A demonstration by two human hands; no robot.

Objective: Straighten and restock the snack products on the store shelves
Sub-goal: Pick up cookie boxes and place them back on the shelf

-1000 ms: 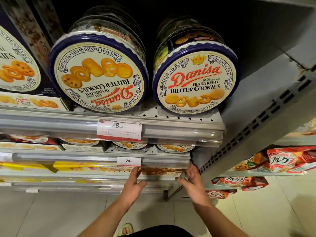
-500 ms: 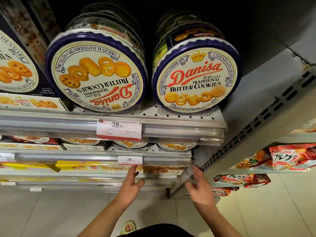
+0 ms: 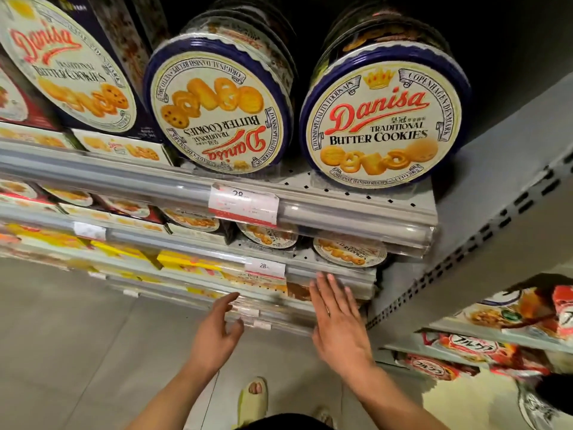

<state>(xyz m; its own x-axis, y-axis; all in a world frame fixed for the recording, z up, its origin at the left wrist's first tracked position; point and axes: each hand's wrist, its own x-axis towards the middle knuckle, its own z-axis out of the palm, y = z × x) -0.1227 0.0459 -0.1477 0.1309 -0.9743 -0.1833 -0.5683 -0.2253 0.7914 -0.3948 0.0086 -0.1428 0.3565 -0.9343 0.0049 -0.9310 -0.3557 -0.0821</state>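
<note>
Two round blue-rimmed Danisa cookie tins stand on edge at the front of the top grey perforated metal shelf (image 3: 366, 193), with more tins lined up behind each. The right tin (image 3: 383, 119) reads upright: "Danisa Traditional Butter Cookies", a gold crown above, "Copenhagen Denmark" on the ribbon. The left tin (image 3: 217, 110) shows the same lid turned upside down, so its lettering is inverted. Left of them stands a dark blue Danisa cookie box (image 3: 62, 63) with a large oval label.

A white and red price tag (image 3: 243, 204) on the top shelf's rail starts with "28"; a smaller tag (image 3: 264, 267) on the rail below also reads "28". On that second shelf I count three small round tin lids peeking out under the rail, the rightmost (image 3: 349, 252) clearest. Lower down sit yellow snack boxes (image 3: 186, 260), too blurred to read.

My right hand (image 3: 336, 318) lies flat with straight fingers (image 3: 325, 283) against the lower rail, holding nothing. My left hand (image 3: 217, 330) hovers just beside the lower shelves, fingers loosely spread and empty.

Red and white cereal bags (image 3: 465, 346) with Japanese lettering fill the neighbouring shelves to the right.
</note>
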